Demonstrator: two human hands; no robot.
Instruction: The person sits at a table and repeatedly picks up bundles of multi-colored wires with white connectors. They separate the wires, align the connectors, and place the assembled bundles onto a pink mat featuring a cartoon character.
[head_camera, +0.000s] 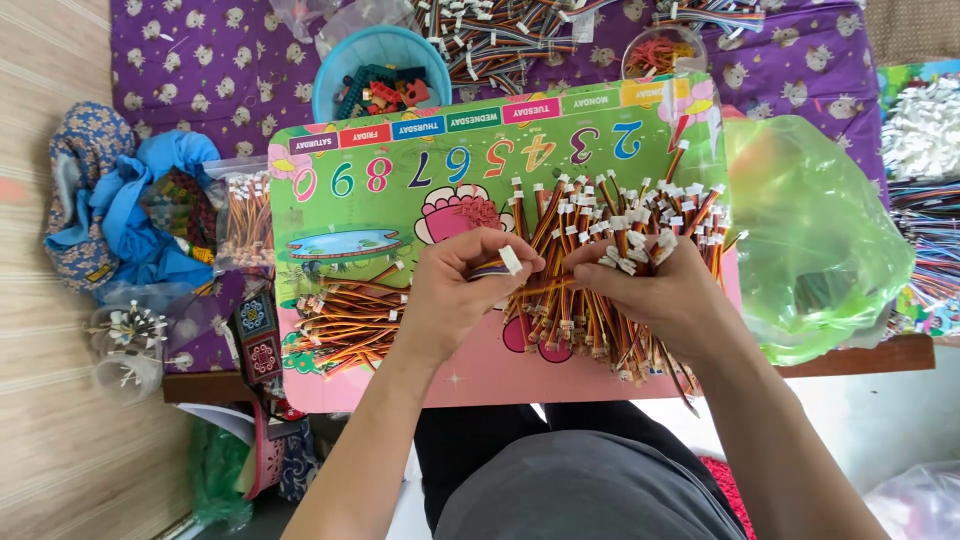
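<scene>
A large bunch of short red, yellow and black wires with white connectors lies on a colourful children's lap board. My right hand grips this bunch from the right, fingers wrapped around its middle. My left hand pinches a single white connector with its wire between thumb and fingers, just left of the bunch. A second, smaller pile of the same wires lies flat on the board to the left of my left hand.
A blue bowl holding small coloured parts stands behind the board. More cable bundles lie on the purple cloth. A green plastic bag sits at the right, blue cloth and a bag of wires at the left.
</scene>
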